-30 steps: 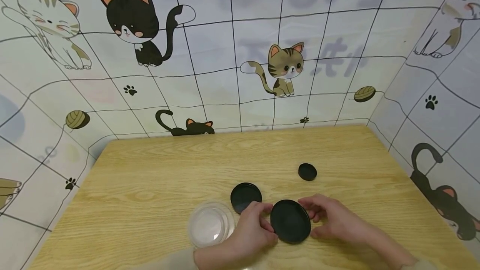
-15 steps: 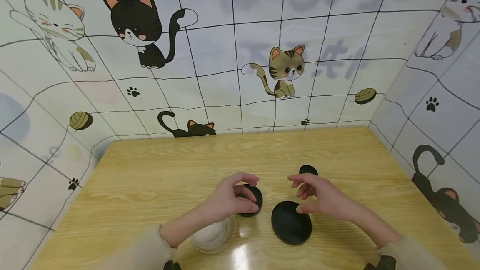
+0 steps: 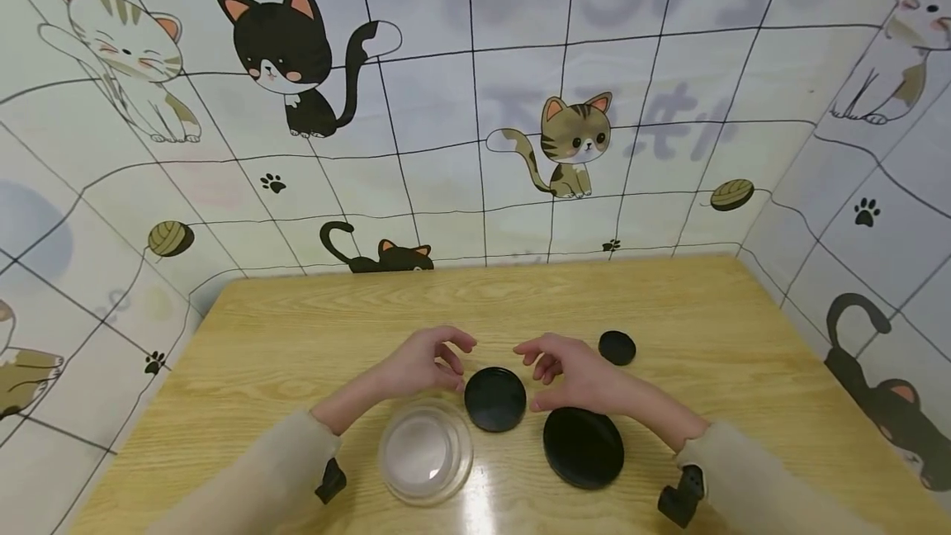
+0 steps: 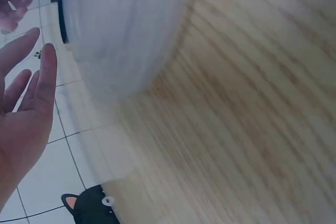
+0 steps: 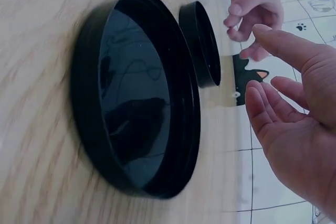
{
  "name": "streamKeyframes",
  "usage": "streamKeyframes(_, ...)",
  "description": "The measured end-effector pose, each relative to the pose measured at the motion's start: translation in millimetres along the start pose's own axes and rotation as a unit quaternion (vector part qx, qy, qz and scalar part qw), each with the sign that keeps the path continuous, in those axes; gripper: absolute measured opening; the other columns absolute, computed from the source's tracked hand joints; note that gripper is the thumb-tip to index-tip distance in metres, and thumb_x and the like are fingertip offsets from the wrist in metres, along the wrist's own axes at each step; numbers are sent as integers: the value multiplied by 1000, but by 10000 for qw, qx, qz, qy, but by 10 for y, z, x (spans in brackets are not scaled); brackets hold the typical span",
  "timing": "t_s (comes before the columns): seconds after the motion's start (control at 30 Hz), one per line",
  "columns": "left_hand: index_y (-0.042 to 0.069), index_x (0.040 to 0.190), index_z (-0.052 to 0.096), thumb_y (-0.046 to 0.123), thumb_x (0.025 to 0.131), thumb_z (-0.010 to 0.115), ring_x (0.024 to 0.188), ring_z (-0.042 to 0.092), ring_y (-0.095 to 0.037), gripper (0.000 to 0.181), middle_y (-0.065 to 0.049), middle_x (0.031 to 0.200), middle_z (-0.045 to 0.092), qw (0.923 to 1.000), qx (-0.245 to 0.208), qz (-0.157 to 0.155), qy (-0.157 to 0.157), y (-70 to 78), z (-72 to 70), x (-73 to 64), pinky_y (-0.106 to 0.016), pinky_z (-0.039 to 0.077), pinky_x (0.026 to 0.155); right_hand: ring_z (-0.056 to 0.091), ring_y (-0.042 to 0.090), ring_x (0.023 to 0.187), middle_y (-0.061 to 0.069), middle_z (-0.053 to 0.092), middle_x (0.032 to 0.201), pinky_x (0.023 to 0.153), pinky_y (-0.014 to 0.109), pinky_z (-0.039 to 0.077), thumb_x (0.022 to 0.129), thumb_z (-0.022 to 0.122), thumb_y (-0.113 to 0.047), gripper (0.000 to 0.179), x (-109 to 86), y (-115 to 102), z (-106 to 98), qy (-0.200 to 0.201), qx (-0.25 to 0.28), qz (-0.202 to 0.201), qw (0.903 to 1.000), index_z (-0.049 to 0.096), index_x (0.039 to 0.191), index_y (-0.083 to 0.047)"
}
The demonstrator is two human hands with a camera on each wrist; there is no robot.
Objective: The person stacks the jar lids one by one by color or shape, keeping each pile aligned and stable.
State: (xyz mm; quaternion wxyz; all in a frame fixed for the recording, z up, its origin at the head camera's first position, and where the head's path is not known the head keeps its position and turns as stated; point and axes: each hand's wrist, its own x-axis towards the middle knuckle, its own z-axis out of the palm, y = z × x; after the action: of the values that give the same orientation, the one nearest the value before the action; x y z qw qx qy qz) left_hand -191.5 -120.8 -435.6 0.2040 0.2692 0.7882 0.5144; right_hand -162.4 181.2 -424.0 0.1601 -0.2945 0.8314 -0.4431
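Observation:
Over the table, my left hand [image 3: 427,362] and right hand [image 3: 572,371] hover on either side of a medium round black lid [image 3: 494,400], fingers loosely curved and holding nothing. Nearer to me, below the right hand, lies the largest black lid [image 3: 583,449]; its raised rim faces up in the right wrist view, with the medium lid [image 5: 200,45] behind it. Clear round plastic containers [image 3: 419,451], apparently nested, stand below my left hand. One translucent wall [image 4: 126,24] fills the top of the left wrist view. The smallest black lid [image 3: 617,347] lies beyond the right hand.
All of it rests on a wooden table [image 3: 297,329]. Behind and at both sides, a light cloth printed with cartoon cats [image 3: 575,143] and grid lines encloses the table. Dark wrist cameras [image 3: 682,498] sit on both sleeves.
Both hands have let go of the largest lid, leaving it on the table. They have moved away from me and to the left, to either side of the medium lid.

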Motion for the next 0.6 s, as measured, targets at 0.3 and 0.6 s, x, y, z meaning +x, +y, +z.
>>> streamKeyframes(0.3,-4,132,60,-7,80,81,91,64,-20,57,-15,120,62,9977,231,-213,-595,-155,-43,127,-28,56,76,60,21,99,10,60,121,87,34,53,78,91,-16,77,167,119,75,-205,-72,377,9991,54,143,1)
streamKeyframes(0.6,0,132,61,-5,78,83,91,64,-18,58,-10,116,62,9952,193,-351,-893,-262,-50,207,-28,55,77,57,22,98,7,59,120,85,34,51,76,91,-13,77,253,219,133,-656,-35,468,9967,53,142,2)
